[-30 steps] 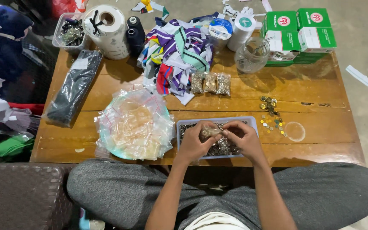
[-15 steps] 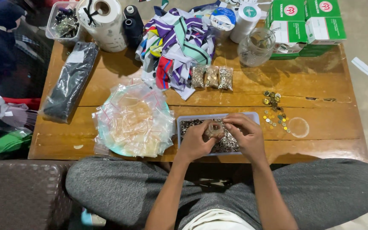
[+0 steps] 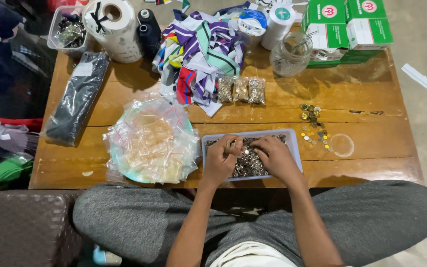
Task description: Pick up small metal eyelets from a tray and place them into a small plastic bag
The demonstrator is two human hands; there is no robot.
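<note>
**Colours on the Wooden Table**

The table [image 3: 362,99] is warm orange-brown wood with darker grain lines. The shallow tray [image 3: 293,143] is pale lavender-blue, filled with silvery-grey metal pieces [image 3: 247,165]. Beside it, the heap of small clear bags [image 3: 151,141] shows thin red seal stripes over a pale green and cream plate. Loose studs [image 3: 314,126] glint gold and dull silver. The fabric scraps [image 3: 201,49] are striped purple, white, teal, yellow and red. Two thread spools [image 3: 148,29] are black; the paper roll [image 3: 114,27] is white. The boxes [image 3: 347,24] are green and white with red round marks. The long packet [image 3: 77,96] holds charcoal-black contents. The trousers [image 3: 371,217] are speckled grey.
</note>
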